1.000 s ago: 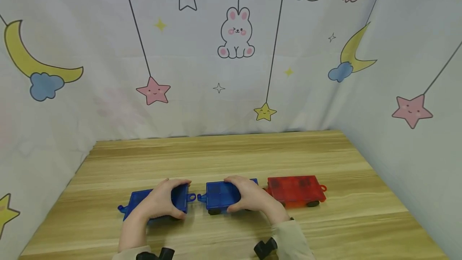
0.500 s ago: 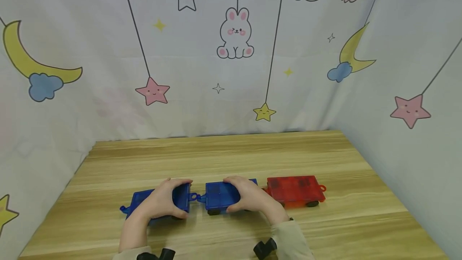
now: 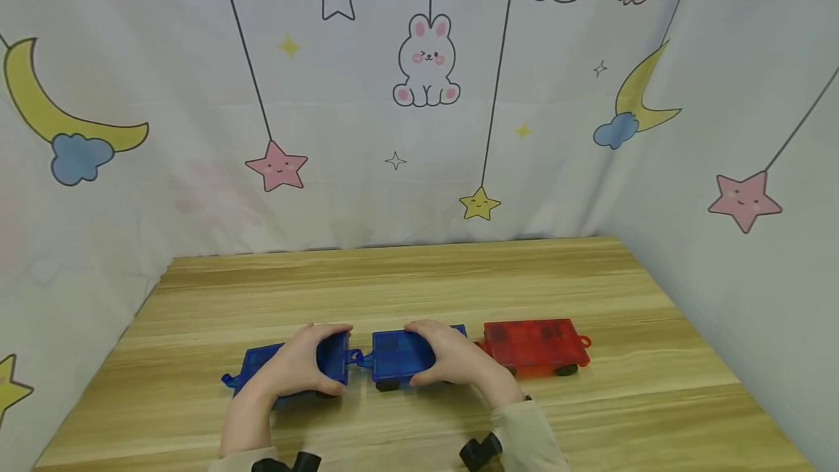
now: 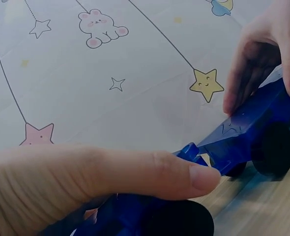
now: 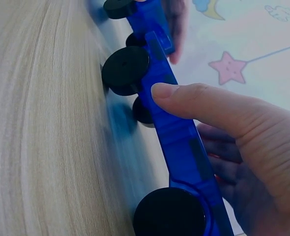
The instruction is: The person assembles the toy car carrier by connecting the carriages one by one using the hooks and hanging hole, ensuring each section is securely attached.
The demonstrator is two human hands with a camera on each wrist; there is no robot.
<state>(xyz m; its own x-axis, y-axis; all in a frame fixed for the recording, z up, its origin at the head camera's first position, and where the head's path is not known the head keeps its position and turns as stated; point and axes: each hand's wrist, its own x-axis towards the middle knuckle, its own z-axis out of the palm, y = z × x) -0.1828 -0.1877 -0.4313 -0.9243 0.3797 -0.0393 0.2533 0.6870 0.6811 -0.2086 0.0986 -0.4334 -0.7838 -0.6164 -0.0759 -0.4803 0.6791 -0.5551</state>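
Observation:
In the head view, a blue toy train car (image 3: pixel 334 359) with black wheels stands at the left, and my left hand (image 3: pixel 296 364) grips it across its width. To its right is a second blue toy train car (image 3: pixel 396 354), held between the thumb and fingers of my right hand (image 3: pixel 452 355). The left car's ring (image 3: pixel 355 355) overlaps the hook (image 3: pixel 365 360) of the second car; whether they are linked I cannot tell. A red toy train car (image 3: pixel 534 344) sits at the right end of the row. My right hand hides its joint with the second car.
All the cars stand on a wooden table (image 3: pixel 393 282). Behind and beside it hang white cloth walls (image 3: pixel 354 202) printed with stars, moons and rabbits. A hook (image 3: pixel 229 381) sticks out at the row's left end, a red ring (image 3: pixel 585 341) at its right.
My left hand has moved the left blue car slightly right, closing the gap until its ring overlaps the second car's hook. The right hand, second blue car and red car stay nearly still.

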